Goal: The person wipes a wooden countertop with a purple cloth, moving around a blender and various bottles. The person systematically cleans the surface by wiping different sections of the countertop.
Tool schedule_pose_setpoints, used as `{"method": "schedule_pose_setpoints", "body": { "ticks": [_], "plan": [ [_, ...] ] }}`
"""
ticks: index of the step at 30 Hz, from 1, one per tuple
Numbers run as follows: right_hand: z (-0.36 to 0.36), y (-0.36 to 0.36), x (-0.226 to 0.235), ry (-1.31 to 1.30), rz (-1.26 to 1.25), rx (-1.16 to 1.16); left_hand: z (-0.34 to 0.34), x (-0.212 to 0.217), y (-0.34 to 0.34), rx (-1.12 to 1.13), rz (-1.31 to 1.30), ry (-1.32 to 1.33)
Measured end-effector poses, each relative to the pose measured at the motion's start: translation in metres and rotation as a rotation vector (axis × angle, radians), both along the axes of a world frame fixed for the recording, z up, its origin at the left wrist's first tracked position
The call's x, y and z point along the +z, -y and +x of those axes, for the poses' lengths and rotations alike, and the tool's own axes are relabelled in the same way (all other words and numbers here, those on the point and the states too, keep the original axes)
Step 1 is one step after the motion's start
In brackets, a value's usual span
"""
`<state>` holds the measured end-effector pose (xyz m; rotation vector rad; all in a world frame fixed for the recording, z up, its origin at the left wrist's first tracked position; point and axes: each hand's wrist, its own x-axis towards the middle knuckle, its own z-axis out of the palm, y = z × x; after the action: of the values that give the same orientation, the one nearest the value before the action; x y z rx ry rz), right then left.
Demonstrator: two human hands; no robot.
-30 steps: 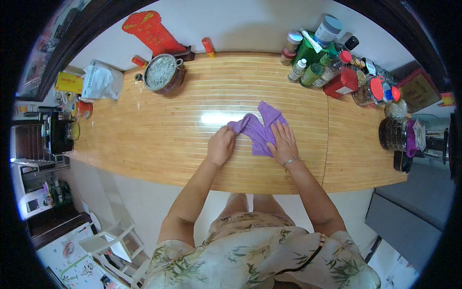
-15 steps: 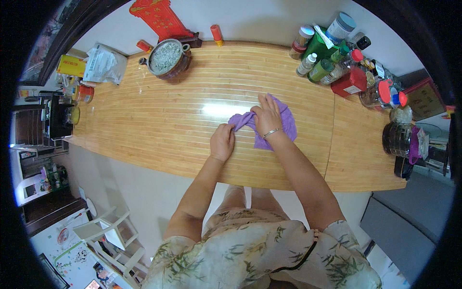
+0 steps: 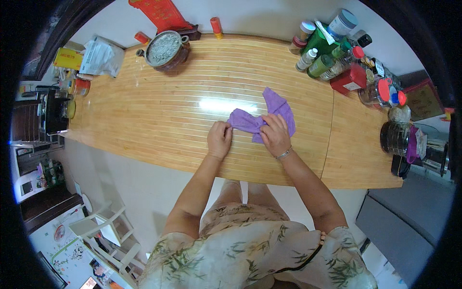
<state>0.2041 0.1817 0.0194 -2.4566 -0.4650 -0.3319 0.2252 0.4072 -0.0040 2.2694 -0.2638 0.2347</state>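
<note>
A purple cloth [image 3: 280, 107] lies crumpled on the wooden table [image 3: 192, 91], twisted in the middle, with one flap spread to the upper right. My left hand [image 3: 220, 139] is closed, pinching the cloth's left end between thumb and fingers. Over the lower right part of the cloth, my right hand [image 3: 275, 136] bends its fingers round a bunched fold and presses it near the tabletop. A thin bracelet [image 3: 284, 153] circles my right wrist. The palm sides of both hands are hidden.
A dark pot [image 3: 166, 53] of grey ash-like material stands at the back left, before a red plaque [image 3: 161, 14]. Bottles and jars [image 3: 321, 65] crowd the back right, beside a red box [image 3: 348, 79]. A plastic-wrapped package [image 3: 101, 57] sits far left. The table's front edge runs before my legs.
My right hand has drawn back toward me, its fingers now bent instead of laid out over the cloth. The cloth's upper flap is uncovered and its left part is less tightly twisted.
</note>
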Motion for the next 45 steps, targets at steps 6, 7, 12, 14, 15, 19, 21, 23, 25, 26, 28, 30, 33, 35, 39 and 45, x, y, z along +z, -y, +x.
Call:
{"method": "schedule_pose_setpoints", "body": {
  "ticks": [6, 7, 12, 14, 15, 19, 21, 23, 25, 26, 28, 30, 33, 35, 39, 45],
  "plan": [
    [-0.005, -0.002, 0.01, -0.002, 0.044, -0.038, -0.009, 0.003, 0.0, 0.061, -0.037, -0.087],
    [-0.005, -0.002, 0.01, 0.0, 0.058, -0.046, -0.008, 0.006, 0.001, 0.066, -0.039, -0.099],
    [0.032, 0.003, 0.013, -0.181, 0.299, -0.234, 0.03, 0.024, 0.015, 0.099, -0.06, -0.034],
    [0.058, 0.006, 0.032, -0.213, 0.341, -0.32, 0.06, 0.046, 0.031, 0.154, -0.106, -0.091],
    [0.062, 0.006, 0.035, -0.159, 0.358, -0.35, 0.066, 0.048, 0.038, 0.187, -0.199, -0.071],
    [0.048, 0.025, 0.019, -0.078, 0.333, -0.38, 0.063, 0.041, 0.056, 0.074, -0.195, -0.174],
    [0.021, 0.041, -0.001, -0.121, 0.206, -0.322, 0.053, 0.031, 0.075, -0.176, -0.073, -0.09],
    [0.0, 0.038, -0.004, -0.192, 0.038, -0.233, 0.046, 0.027, 0.095, -0.145, 0.336, -0.113],
    [-0.008, 0.039, -0.005, -0.287, -0.106, -0.174, 0.052, 0.012, 0.104, -0.136, 0.483, -0.139],
    [-0.009, 0.036, -0.006, -0.351, -0.161, -0.156, 0.058, 0.003, 0.107, -0.13, 0.559, -0.153],
    [-0.003, 0.033, -0.011, -0.453, -0.247, -0.173, 0.08, 0.004, 0.115, -0.172, 0.559, -0.112],
    [0.021, 0.029, -0.012, -0.403, -0.206, -0.245, 0.12, 0.0, 0.118, -0.247, 0.564, -0.032],
    [0.085, 0.029, -0.018, -0.373, -0.213, -0.315, 0.194, 0.009, 0.126, -0.301, 0.63, -0.046],
    [0.099, 0.035, -0.016, -0.401, -0.237, -0.327, 0.196, 0.008, 0.129, -0.262, 0.63, -0.026],
    [0.062, 0.039, -0.011, -0.459, -0.217, -0.242, 0.128, 0.0, 0.101, -0.214, 0.649, -0.075],
    [0.014, 0.021, -0.007, -0.538, -0.181, -0.189, 0.101, 0.014, 0.074, -0.403, 0.638, -0.108]
  ]
}}
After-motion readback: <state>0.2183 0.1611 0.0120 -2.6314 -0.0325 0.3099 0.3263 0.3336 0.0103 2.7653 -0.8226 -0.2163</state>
